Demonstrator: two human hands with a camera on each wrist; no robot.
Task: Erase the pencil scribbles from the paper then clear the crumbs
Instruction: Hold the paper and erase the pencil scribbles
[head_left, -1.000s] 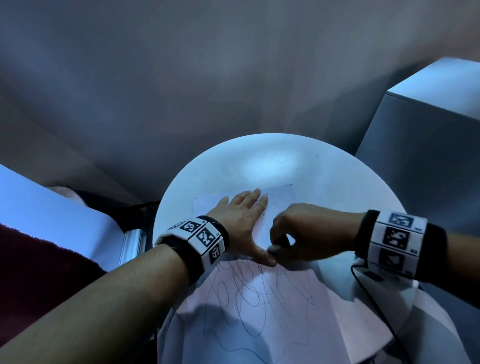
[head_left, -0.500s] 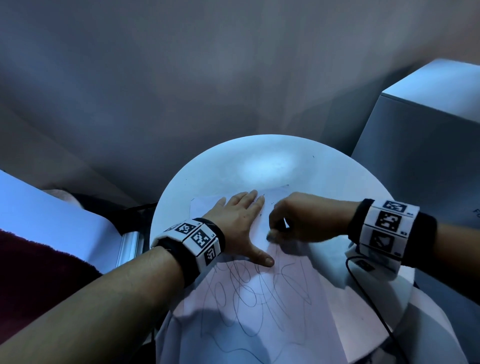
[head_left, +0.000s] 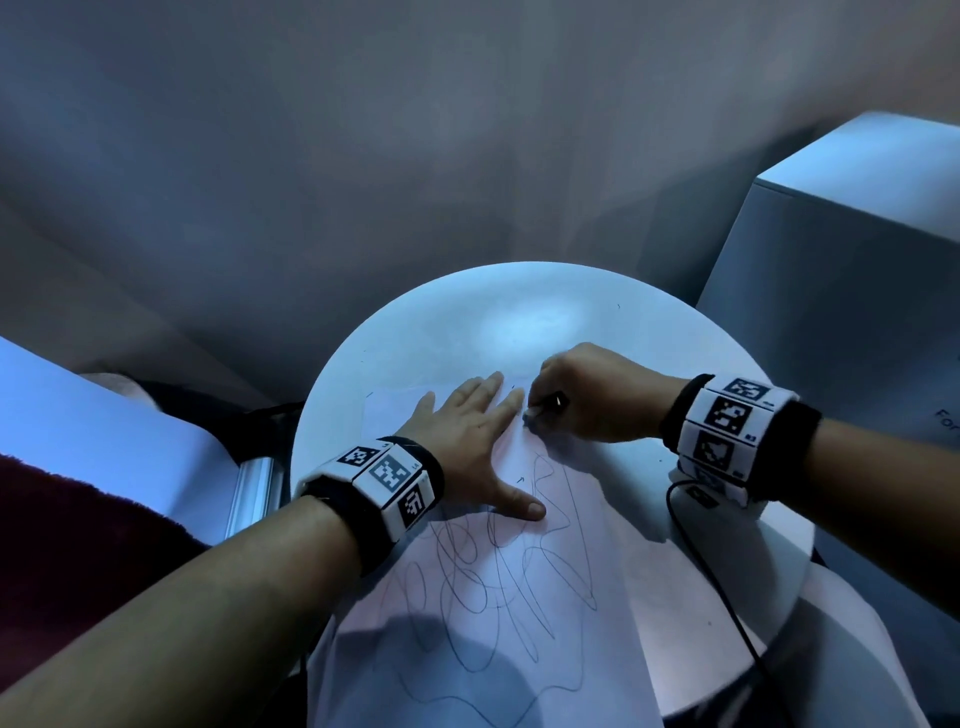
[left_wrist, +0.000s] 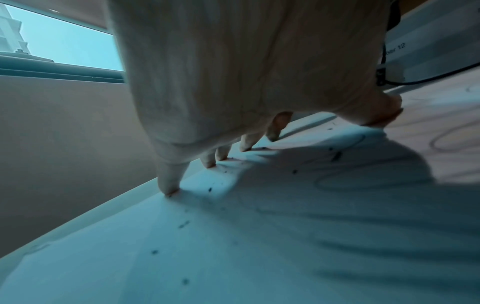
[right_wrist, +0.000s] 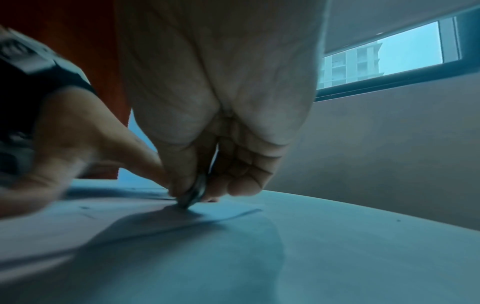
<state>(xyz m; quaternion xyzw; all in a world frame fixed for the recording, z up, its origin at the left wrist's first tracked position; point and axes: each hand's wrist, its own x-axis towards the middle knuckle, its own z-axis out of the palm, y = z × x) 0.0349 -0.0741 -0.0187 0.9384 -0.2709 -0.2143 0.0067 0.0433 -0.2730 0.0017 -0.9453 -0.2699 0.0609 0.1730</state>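
Item: paper (head_left: 519, 613) — a white sheet lying flat on the round white desk (head_left: 571, 312), its near end hanging past the desk's near edge. We see looping pencil scribbles (head_left: 498, 587) over its middle and near part; the far strip beside the hands looks mostly bare of lines.

Item: left hand (head_left: 467, 441) — spread flat on the far left part of the paper, fingers straight and pointing away, thumb out to the right and touching the sheet at the top of the scribbles. It holds nothing; in the left wrist view we see the fingertips (left_wrist: 168, 189) pressing down on the paper.

Item: right hand (head_left: 592, 400) — fingers curled, pinching a small eraser (right_wrist: 193, 195) between thumb and fingers. The eraser's tip is down on the paper at its far right part, just beside the left hand's index finger.

Item: crumbs (left_wrist: 209, 189) — small dark specks scattered on the paper around and near the left hand's fingertips.

Item: black cable (head_left: 727, 597) — runs across the right side of the desk from beneath the right wrist toward the near edge.

Item: grey box (head_left: 841, 270) — stands to the right of the desk.
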